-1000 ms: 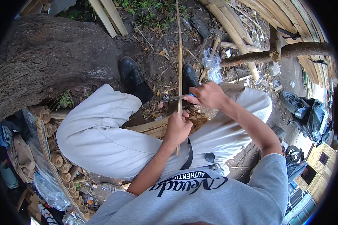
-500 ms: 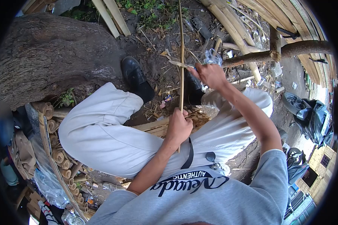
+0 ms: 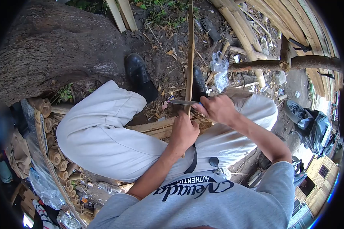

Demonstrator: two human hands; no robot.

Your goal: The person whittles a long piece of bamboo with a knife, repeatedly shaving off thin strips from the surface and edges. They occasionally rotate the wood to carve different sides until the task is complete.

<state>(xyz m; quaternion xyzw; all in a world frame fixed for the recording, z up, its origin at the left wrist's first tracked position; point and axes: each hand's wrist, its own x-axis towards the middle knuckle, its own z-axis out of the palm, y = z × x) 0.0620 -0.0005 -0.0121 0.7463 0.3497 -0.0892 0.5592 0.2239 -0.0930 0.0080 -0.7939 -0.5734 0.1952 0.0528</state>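
A long, thin bamboo strip (image 3: 190, 49) runs upright through the view, from the top edge down to my lap. My left hand (image 3: 184, 133) is closed around its lower part, just above my belt. In my right hand (image 3: 220, 109) is a knife (image 3: 181, 102), its handle mostly hidden by the fingers. The blade points left and lies across the strip, a short way above my left fist. Both forearms rest close over my light trousers (image 3: 99, 129).
A thick tree trunk (image 3: 57, 49) lies at the upper left. Cut bamboo poles (image 3: 63, 166) are stacked at lower left, and more bamboo (image 3: 237, 26) leans at upper right. A branch (image 3: 263, 65) crosses on the right. Plastic litter (image 3: 219, 70) lies near my shoe (image 3: 198, 80).
My right hand has drawn the knife down along the strip toward my left hand. A shaving seen beside the blade earlier no longer shows. My left hand has hardly moved.
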